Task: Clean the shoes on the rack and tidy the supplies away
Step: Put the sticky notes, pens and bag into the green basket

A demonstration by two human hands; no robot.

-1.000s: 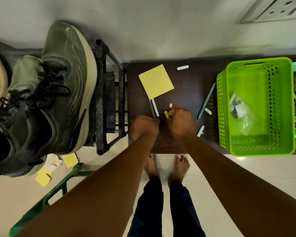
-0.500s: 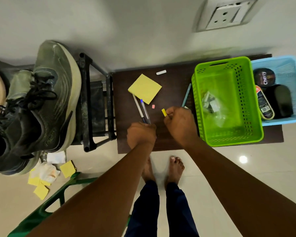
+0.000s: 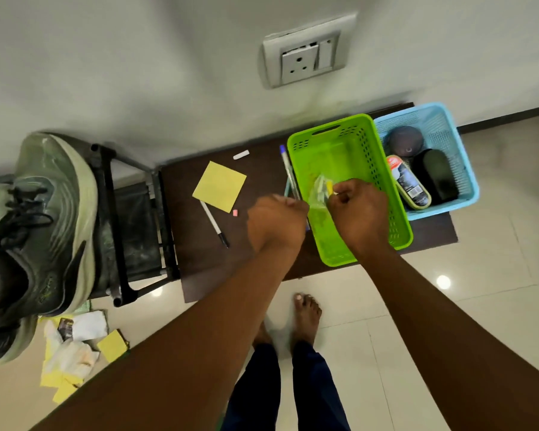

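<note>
Over on the left the green shoes [image 3: 41,231] sit on the black rack [image 3: 131,225], bulky but soft in the upper, best lifted by heel or sole, and below them crumpled paper scraps [image 3: 72,353] litter the floor, featherweight stuff that would bunch up in one pinch. Moving onto the dark worktop [image 3: 199,269]: a yellow sticky pad [image 3: 220,186] lies flat, thin and flexible, easiest taken by an edge; just beside its lower corner a white pen [image 3: 213,223] lies loose, light, stiff and liable to roll, so grab it mid-barrel; a tiny pink bit [image 3: 235,213] and a white chalk piece [image 3: 241,154] look brittle, fingertip work only. Now the left hand [image 3: 276,225] is curled, gripping pens [image 3: 288,172] whose tips poke up along the basket's wall. The right hand [image 3: 357,209] hovers over the green basket [image 3: 395,219], fingers closed and pinching a small yellow piece [image 3: 330,187] above a clear plastic bag [image 3: 319,191], slippery and limp. Furthest right, the blue basket [image 3: 467,188] holds polish tins and a dark brush, touching the green one.
</note>
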